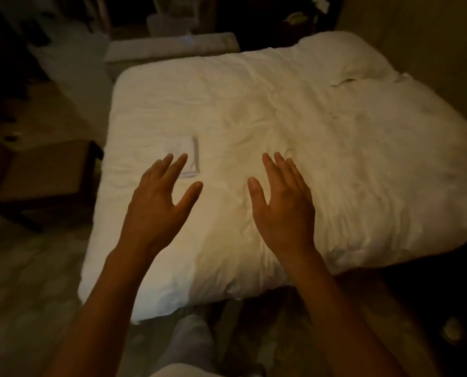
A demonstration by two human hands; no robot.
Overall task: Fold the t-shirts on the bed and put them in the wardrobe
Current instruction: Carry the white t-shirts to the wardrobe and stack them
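I hold both hands out over the bed [295, 126], palms down, backs toward me. My left hand [159, 205] has its fingers straight and slightly spread, the thumb angled out to the side, and it holds nothing. My right hand [282, 205] is the same: fingers straight and close together, thumb apart, nothing in it. Whether either palm touches the white cover I cannot tell; they look to hover just above it.

Just beyond the fingertips of my left hand lies a small white folded t-shirt [182, 159], flat on the cover, its right edge showing as a pale grey stripe. It blends with the bedding and the picture is blurred, so I cannot make out how neatly it is folded. My left fingertips overlap its near edge in the view; contact is unclear. My right hand is well apart from it, over bare rumpled cover.

To the left of my left hand, beyond the bed's edge, stands a dark low table [44, 172] on the floor
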